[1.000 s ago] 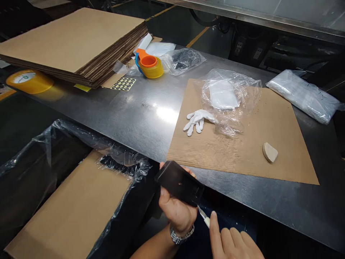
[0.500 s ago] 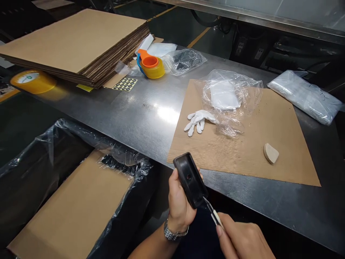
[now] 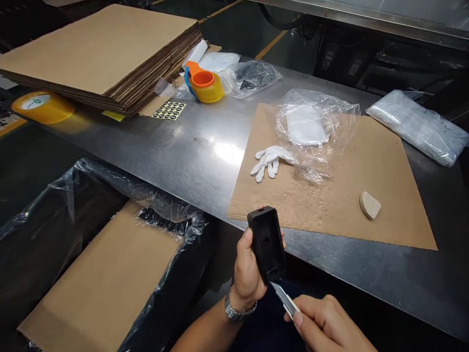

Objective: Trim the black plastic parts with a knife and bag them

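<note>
My left hand (image 3: 247,271) is closed around a black, hollow, box-like plastic part (image 3: 266,242), its open side facing me. A small hole shows in its upper end wall. In my right hand (image 3: 322,318) is a utility knife (image 3: 287,300) with its metal blade out. The blade tip is at the lower end of the black part; whether it touches cannot be made out. Past my hands, a white glove (image 3: 271,161) and a beige, rounded block (image 3: 370,205) lie on a flat cardboard sheet (image 3: 340,222).
Clear plastic bags (image 3: 308,124) lie on the cardboard. A cardboard stack (image 3: 110,49), an orange tape dispenser (image 3: 203,80), a tape roll (image 3: 42,106) and a sticker sheet (image 3: 168,111) sit on the metal table (image 3: 176,161). A plastic-lined bin (image 3: 84,168) stands at lower left.
My left hand has shifted slightly right and turned the black part, so its deep inside and end wall now show. The knife blade has moved slightly down and left, to the part's lower end.
</note>
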The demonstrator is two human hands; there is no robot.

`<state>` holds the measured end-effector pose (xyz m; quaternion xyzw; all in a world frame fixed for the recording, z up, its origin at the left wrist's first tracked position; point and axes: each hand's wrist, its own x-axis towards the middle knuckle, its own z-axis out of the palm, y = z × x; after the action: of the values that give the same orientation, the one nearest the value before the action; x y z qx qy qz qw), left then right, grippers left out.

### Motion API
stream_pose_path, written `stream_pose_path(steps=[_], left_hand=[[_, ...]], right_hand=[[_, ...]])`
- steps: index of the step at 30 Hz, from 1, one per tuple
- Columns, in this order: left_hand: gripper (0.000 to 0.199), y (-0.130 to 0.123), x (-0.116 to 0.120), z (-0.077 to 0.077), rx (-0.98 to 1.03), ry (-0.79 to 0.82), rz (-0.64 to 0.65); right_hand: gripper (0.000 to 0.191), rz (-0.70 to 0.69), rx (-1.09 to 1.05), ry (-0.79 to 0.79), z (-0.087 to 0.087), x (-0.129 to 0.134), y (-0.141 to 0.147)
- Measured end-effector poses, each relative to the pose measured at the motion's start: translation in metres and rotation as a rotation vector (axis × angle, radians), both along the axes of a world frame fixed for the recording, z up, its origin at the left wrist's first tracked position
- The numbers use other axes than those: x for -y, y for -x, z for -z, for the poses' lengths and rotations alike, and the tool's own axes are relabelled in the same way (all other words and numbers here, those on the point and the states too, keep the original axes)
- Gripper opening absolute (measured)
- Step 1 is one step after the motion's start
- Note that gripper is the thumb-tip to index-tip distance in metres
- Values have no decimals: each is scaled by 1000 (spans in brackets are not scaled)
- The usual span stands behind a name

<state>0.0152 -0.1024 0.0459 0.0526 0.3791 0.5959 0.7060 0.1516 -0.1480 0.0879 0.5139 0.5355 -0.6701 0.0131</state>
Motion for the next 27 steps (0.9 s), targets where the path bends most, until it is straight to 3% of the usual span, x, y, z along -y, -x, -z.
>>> stream_pose_path(steps=[8,20,27], left_hand=[[45,0,1,0,-5,-22,8],[49,-2,6,4,-160,-82,-65],[51,-3,6,4,-161,-56,-88]], right_hand=[[35,43,-24,21,-1,0,1],[35,115,-69,20,14,7,2],[38,231,-154,153,17,10,3]])
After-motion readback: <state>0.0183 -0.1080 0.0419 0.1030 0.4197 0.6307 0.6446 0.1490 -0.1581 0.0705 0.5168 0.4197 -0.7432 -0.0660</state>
